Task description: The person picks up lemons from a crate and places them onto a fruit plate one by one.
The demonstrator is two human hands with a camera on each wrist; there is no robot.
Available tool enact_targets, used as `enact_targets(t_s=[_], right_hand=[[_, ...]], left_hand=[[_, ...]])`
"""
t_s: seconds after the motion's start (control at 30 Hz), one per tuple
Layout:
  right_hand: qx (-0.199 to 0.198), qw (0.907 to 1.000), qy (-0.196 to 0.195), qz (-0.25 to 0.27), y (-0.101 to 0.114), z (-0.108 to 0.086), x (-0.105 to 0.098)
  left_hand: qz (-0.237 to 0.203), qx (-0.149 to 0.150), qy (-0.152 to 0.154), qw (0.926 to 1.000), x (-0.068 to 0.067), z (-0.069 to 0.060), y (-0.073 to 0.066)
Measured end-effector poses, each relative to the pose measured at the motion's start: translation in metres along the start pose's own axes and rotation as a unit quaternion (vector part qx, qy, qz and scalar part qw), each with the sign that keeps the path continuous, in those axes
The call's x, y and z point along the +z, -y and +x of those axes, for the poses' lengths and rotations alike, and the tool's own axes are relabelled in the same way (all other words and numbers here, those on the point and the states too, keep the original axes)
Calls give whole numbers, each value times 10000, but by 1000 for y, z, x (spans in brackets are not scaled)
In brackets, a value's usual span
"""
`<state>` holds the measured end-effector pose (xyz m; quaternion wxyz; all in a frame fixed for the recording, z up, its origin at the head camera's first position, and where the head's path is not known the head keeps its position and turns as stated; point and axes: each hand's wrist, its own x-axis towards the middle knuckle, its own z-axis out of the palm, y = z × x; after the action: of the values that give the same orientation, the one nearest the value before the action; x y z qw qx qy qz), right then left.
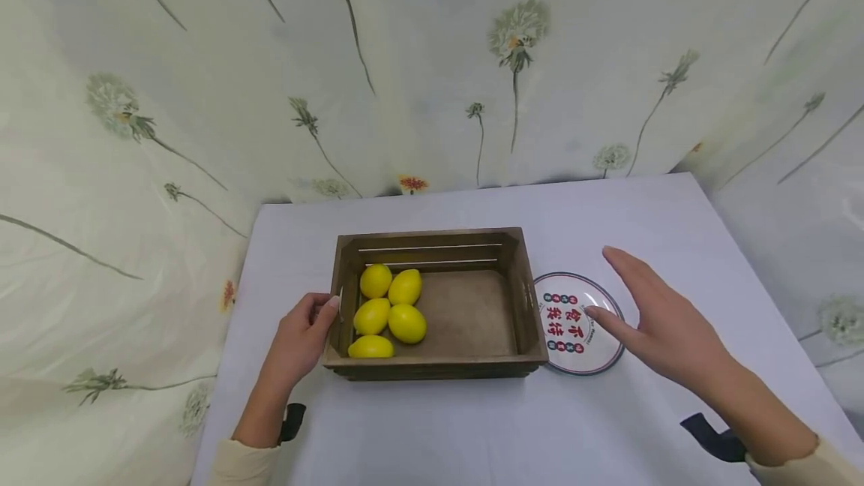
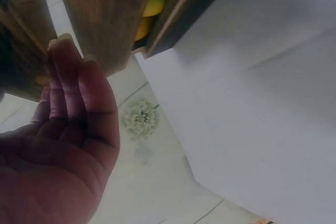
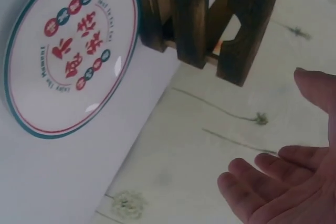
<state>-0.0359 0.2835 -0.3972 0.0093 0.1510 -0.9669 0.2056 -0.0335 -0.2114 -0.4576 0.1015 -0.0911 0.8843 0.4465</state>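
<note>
A brown wooden crate [image 1: 472, 313] stands on the white-covered table, with several yellow lemons [image 1: 407, 322] in its left half. My left hand [image 1: 300, 340] is at the crate's left end, thumb tip at the rim beside the handle slot. In the left wrist view its fingers [image 2: 97, 95] bend loosely in front of the crate wall [image 2: 107, 17]; firm contact cannot be made out. My right hand [image 1: 675, 328] hovers over the right side of the table, thumb and fingers spread, holding nothing. Below and left of it lies a round white plate [image 1: 594, 347] with red and blue lettering.
The plate lies close against the crate's right end, its left edge partly hidden by it. Dandelion-printed cloth [image 1: 432, 58] hangs behind and beside the white table [image 1: 432, 426]. Dark straps [image 1: 715, 439] circle both wrists.
</note>
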Motion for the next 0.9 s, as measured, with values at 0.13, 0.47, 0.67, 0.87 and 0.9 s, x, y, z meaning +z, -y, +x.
enact_targets(t_s=[0.13, 0.47, 0.67, 0.87, 0.9], right_hand=[[-137, 9988, -117, 464, 13, 9, -1], [-644, 9844, 191, 1624, 42, 31, -19], [-659, 9735, 492, 2135, 55, 42, -26], [-603, 9671, 838, 2324, 60, 54, -21], [-594, 9663, 902, 2338, 61, 56, -19]], left_hand=[[-89, 74, 1, 9999, 2, -1, -5], [-271, -152, -67, 9995, 12, -6, -16], [-211, -153, -263, 9993, 17, -8, -21], [-190, -223, -338, 9990, 20, -8, -23], [-194, -252, -354, 9989, 20, -8, -23]])
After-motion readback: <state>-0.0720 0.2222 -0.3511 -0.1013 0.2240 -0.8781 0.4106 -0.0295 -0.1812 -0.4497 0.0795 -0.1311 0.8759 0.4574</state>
